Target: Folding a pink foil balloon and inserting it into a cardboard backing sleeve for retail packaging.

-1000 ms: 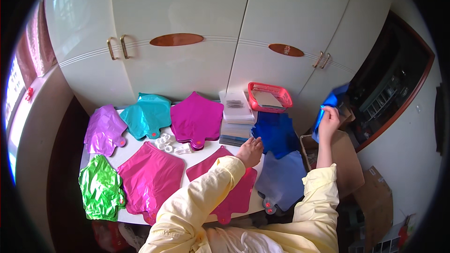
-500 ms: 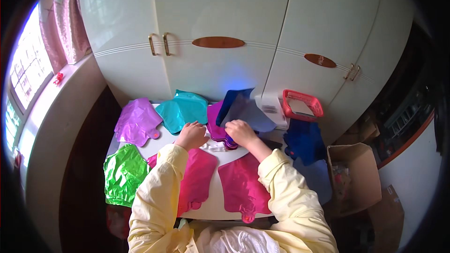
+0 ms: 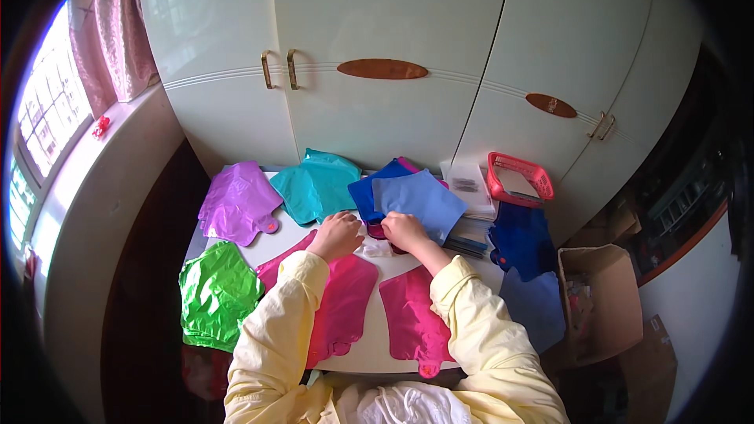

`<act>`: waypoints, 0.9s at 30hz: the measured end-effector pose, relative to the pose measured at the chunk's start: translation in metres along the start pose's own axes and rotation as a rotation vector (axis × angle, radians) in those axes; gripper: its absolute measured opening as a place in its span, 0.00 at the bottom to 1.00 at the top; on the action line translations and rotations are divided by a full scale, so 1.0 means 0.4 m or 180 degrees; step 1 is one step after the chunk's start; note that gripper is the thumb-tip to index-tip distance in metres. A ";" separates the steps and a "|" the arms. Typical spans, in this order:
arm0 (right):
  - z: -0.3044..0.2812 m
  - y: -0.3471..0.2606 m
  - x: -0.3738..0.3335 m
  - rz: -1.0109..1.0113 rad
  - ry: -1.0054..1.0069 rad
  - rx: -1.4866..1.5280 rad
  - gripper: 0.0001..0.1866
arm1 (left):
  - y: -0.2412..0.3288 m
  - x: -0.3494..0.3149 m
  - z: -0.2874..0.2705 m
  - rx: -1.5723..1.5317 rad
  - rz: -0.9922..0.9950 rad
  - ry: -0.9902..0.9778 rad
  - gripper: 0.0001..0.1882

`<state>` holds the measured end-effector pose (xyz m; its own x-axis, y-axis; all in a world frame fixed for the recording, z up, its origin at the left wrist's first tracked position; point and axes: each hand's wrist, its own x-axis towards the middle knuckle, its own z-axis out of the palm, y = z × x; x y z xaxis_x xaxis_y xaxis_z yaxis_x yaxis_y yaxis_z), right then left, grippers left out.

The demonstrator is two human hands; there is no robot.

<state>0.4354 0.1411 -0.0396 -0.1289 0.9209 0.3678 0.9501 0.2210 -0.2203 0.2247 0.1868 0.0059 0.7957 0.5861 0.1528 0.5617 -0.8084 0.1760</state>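
Nearest, below the fingers, two smooth, glossy pink sheets lie on a white table (image 3: 375,345): the left pink sheet (image 3: 349,298), partly under the left forearm, and the right pink sheet (image 3: 410,306), which narrows to a small rounded tab. Left of the left fingers sits a green sheet (image 3: 220,298), crinkled and shiny. Right of the right forearm lie a greyish-blue sheet (image 3: 534,306) and a cardboard box (image 3: 618,306), open-topped. The left hand (image 3: 336,235) has bent fingers; I cannot tell whether they pinch anything. The right hand (image 3: 404,230) curls its fingers at the near edge of a pale blue sheet (image 3: 424,200); whether they grip it I cannot tell. Small white pieces (image 3: 377,250) lie between the wrists.

The pale blue sheet spreads just beyond the right fingers, flat, satiny and angular with blunt corners, overlapping a deep blue sheet (image 3: 364,195). Right of those fingers are a stack of cards (image 3: 473,224) and a dark blue pile (image 3: 525,243). Beyond the left fingers rest a teal sheet (image 3: 318,184) and, farther left, a wrinkled purple sheet (image 3: 239,208). Farther off stand a red plastic basket (image 3: 522,199) and a glossy cream cupboard (image 3: 385,126).
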 end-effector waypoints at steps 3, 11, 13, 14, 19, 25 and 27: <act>-0.021 -0.005 0.000 0.0282 0.0245 0.0693 0.06 | 0.019 0.011 0.004 0.0087 -0.0006 -0.0056 0.20; -0.017 0.022 -0.002 0.1090 0.0246 0.1199 0.09 | 0.073 0.059 0.025 -0.0130 0.0075 0.0168 0.23; -0.022 0.014 0.003 0.1272 0.0244 0.1323 0.11 | 0.066 0.067 0.044 -0.0232 0.0089 0.0332 0.23; -0.025 0.010 0.006 0.1383 0.0235 0.1363 0.12 | 0.060 0.070 0.053 -0.0176 0.0045 0.0254 0.21; -0.009 0.040 0.010 0.1735 0.0250 0.1953 0.12 | 0.051 0.076 0.103 -0.0179 0.0123 0.0321 0.18; -0.006 0.146 0.029 0.2185 0.1082 0.3154 0.06 | 0.088 0.077 0.109 0.0354 0.0517 0.0161 0.19; -0.048 0.201 0.037 0.2378 0.1436 0.3232 0.06 | 0.103 0.081 0.095 0.0421 0.0428 -0.0081 0.20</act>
<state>0.5151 0.1664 -0.0343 0.6167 0.7824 0.0864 0.0952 0.0348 -0.9948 0.2823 0.1706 -0.0187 0.8701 0.4720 0.1416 0.4734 -0.8805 0.0261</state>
